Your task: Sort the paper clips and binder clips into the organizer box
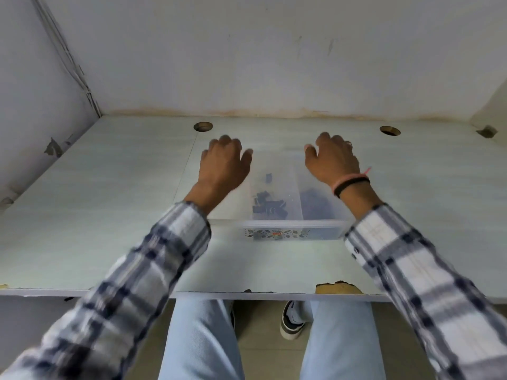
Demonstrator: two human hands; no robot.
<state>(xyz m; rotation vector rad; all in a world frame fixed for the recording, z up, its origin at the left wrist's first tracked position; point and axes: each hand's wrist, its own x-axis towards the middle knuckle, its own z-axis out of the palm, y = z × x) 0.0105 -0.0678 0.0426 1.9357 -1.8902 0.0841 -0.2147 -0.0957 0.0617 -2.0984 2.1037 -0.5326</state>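
Head view shows our left hand [223, 163] and right hand [333, 160] with loose, empty grips over the clear box [290, 224] mid-frame on the counter [82, 215], light, stiff, slippery, best held by its side walls, dark clips [270, 207] inside.

Counter [96, 215]: pale grey-green laminate w/ faint grain, set in a corner btwn two white walls. A thin seam runs front-to-back left of centre. Two round cable holes near the rear edge, one left [203, 126], one right [389, 130]. Front edge chipped, w/ a larger brown patch of exposed core [338, 287] right of centre; more chipped laminate at the far right rear corner and along the left wall. Resting directly on the surface, approx. centre: a clear plastic organizer box [290, 231], divided lengthwise into compartments, w/ dark clips [270, 207] in the middle one and a blurred dark mass [315, 202] in the right one.
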